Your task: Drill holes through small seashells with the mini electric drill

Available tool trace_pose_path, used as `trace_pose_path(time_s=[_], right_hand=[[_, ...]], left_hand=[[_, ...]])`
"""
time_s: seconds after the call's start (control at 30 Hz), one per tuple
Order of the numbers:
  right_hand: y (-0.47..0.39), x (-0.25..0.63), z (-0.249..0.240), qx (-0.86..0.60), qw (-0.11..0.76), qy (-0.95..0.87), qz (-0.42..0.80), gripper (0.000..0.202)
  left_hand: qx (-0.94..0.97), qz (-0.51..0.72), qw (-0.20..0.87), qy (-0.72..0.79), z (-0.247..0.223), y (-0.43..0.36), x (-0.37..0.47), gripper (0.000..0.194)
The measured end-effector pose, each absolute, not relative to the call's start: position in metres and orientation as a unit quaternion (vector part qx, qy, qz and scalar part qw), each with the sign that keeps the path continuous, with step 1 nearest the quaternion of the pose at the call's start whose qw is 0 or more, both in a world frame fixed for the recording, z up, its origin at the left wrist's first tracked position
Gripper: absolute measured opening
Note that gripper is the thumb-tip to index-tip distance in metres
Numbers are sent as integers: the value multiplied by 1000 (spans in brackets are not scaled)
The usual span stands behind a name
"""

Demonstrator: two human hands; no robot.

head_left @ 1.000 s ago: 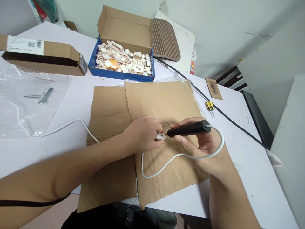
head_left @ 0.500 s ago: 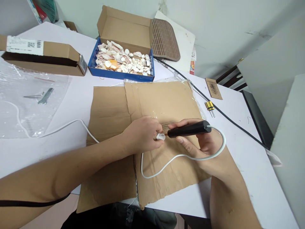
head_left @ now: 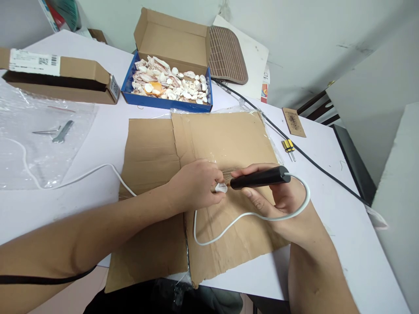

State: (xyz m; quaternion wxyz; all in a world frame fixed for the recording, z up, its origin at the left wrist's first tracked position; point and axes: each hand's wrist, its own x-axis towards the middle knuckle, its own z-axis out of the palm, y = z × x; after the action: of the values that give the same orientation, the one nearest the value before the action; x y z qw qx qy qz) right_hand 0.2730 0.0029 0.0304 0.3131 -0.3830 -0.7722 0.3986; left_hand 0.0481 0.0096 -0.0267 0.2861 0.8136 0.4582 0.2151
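A small white shell [head_left: 221, 187] is pinched between the fingertips of my left hand [head_left: 199, 184], over a flattened cardboard sheet [head_left: 225, 139]. My right hand [head_left: 275, 196] grips a black pen-like tool [head_left: 258, 178] between thumb and fingers. The tool's thin tip points left and meets the shell's right side; whether it touches is too small to tell. A white cable [head_left: 229, 224] leaves the tool's right end, loops under my right hand and runs back over the cardboard. A dark thin line shows on the shell.
Behind the cardboard stands an open blue box [head_left: 166, 102] of shells. A brown carton [head_left: 81, 69] is at the back left, above a plastic sheet [head_left: 19, 131] with metal tools. At right lie a black cable [head_left: 314, 158], yellow-handled tools [head_left: 288, 146] and a cardboard piece [head_left: 293, 122].
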Motion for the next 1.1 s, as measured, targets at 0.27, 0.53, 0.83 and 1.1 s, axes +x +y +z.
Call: trace_pose_path(time_s=[0.27, 0.53, 0.83, 1.1], right_hand=[[2, 273, 32, -383, 314, -773, 396, 22], [3, 271, 33, -385, 310, -776, 392, 22], [2, 271, 34, -387, 306, -781, 384, 20], [3, 271, 33, -385, 303, -785, 378, 21]], left_hand=[[815, 209, 283, 461, -24, 9, 47, 31], [815, 207, 285, 460, -24, 9, 48, 34], [812, 203, 294, 462, -23, 10, 48, 38], [810, 204, 294, 465, -23, 9, 48, 36]])
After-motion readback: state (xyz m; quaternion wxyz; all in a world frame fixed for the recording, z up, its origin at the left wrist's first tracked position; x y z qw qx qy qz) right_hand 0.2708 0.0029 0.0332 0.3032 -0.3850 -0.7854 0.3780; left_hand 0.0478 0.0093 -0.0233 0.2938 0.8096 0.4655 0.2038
